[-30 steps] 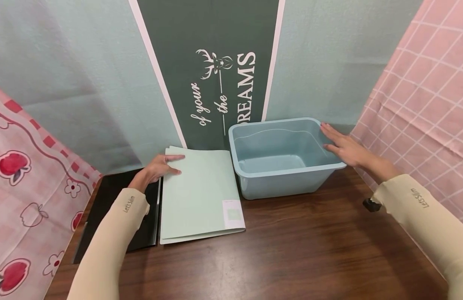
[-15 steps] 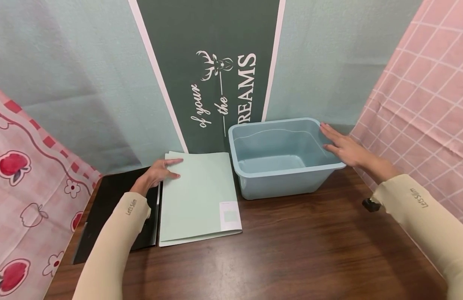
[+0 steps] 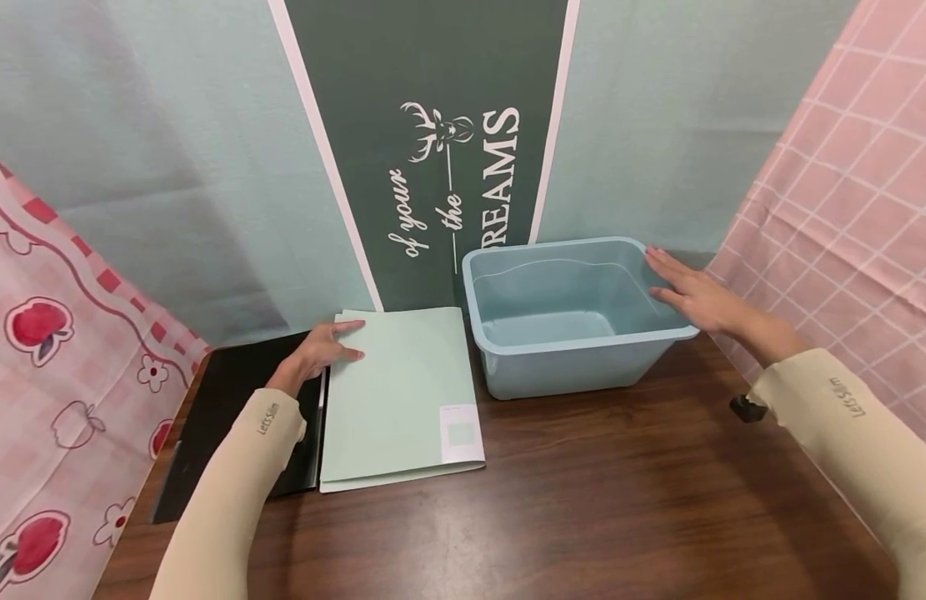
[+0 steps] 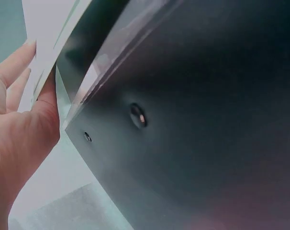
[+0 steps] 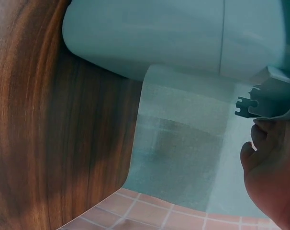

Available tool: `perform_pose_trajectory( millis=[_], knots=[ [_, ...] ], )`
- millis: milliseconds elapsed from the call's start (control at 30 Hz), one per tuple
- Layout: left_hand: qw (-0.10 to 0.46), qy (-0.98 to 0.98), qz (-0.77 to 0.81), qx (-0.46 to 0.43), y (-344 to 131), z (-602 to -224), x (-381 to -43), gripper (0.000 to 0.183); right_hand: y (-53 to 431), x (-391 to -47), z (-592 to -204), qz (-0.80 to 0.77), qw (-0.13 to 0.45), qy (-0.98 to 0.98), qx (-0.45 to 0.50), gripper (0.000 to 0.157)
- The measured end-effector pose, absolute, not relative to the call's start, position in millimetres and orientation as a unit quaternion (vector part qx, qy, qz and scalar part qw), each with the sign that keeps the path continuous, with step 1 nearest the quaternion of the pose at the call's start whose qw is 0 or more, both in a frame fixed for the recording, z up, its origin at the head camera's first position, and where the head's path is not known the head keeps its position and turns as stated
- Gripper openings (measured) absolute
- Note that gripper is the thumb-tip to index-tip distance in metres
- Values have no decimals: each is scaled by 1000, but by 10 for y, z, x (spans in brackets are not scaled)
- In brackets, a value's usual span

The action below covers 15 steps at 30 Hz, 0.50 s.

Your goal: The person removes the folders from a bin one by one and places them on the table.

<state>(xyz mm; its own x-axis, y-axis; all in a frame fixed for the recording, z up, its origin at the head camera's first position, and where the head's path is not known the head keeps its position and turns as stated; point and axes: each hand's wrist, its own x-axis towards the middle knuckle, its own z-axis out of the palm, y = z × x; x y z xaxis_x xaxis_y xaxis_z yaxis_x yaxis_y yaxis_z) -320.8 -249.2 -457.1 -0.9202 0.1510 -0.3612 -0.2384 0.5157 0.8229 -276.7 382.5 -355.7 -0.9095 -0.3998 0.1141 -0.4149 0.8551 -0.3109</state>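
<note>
My left hand (image 3: 318,350) grips the left edge of a pale green folder (image 3: 395,383). Index finger and thumb lie over its face, and the left wrist view shows the folder's edge between the fingers. A white label sits at the folder's lower right corner. Beside it on the left lies a flat black binder (image 3: 230,417), partly under my left forearm; round metal rivets show on it in the left wrist view. My right hand (image 3: 698,300) holds the right rim of a blue plastic bin (image 3: 575,367), thumb on the inner side, other fingers curled below the rim outside.
Bin and folder stand side by side on a dark wooden table (image 3: 583,492). A grey-green curtain with printed lettering (image 3: 500,175) hangs behind. Patterned pink cloths close off the left (image 3: 72,367) and right (image 3: 845,192) sides.
The folder has come slightly down toward me with my left hand, mostly in the first half second. My right hand stays on the bin rim. The head view has shifted a little.
</note>
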Motion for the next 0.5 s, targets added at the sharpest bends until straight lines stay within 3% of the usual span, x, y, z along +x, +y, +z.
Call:
perform_pose_trajectory(
  millis=[267, 500],
  knots=[
    [189, 854, 483, -44, -2485, -4625, -3161, 78, 3877, -2818, -3588, 175, 19, -961, 213, 65],
    [149, 892, 427, -16, -2447, -4604, -3136, 75, 3889, -2844, -3574, 172, 23, -961, 217, 65]
  ],
)
